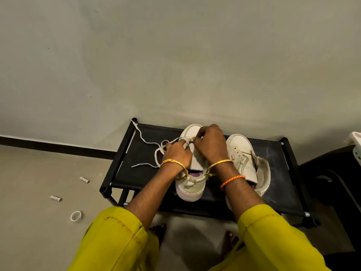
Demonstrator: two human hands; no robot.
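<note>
The left sneaker (pixel 192 184) is off-white with a pale lilac sole band and a lilac insole. The right sneaker (pixel 239 147) is off-white with a small pink patch on its side. The shoelace (pixel 144 140) is greyish white. The shoe rack (pixel 136 173) is black with silver tube ends. Both sleeves (pixel 117 241) are plain yellow-green. The left bangle (pixel 172 162) is gold with a pink stone, the right bangle (pixel 220 162) is plain gold, and the braided wrist thread (pixel 232 180) is orange. The wall (pixel 175 55) is grey-beige, the skirting (pixel 58 146) is black, and the floor (pixel 29 182) is beige.
</note>
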